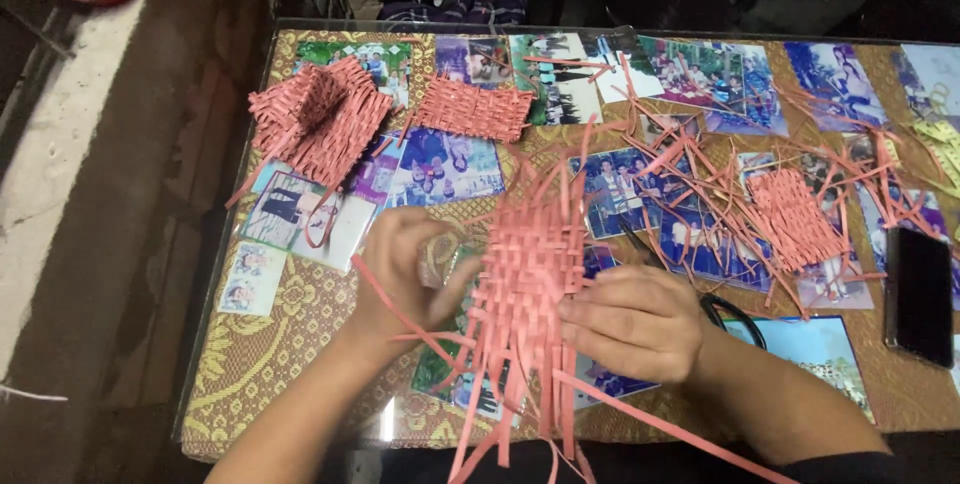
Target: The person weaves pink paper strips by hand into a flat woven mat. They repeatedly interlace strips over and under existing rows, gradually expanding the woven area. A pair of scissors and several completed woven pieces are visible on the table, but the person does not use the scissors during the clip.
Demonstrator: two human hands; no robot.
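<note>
A glass-topped surface (300, 344) with a gold patterned cloth under the glass carries many colour photographs (445, 166), flat and rectangular, spread from the far left edge to the far right; they seem to lie beneath the glass, though the view does not settle it.

Four woven pink pieces show. The one in hand, a woven pink strip mat (530, 269), lies near the front centre with loose ends trailing toward the person. A folded woven piece (320, 119) sits at the far left, a flat woven panel (472, 107) just right of it, and a smaller woven panel (797, 219) to the right amid scattered loose pink strips (690, 159).

One black phone (918, 294) lies at the right edge. One pair of black-handled scissors (735, 316) rests beside the right wrist.

The left hand (405, 269) curls at the mat's left edge, fingers pinching strips. The right hand (635, 322) lies palm down on the mat's right side, fingertips pressing the weave.
</note>
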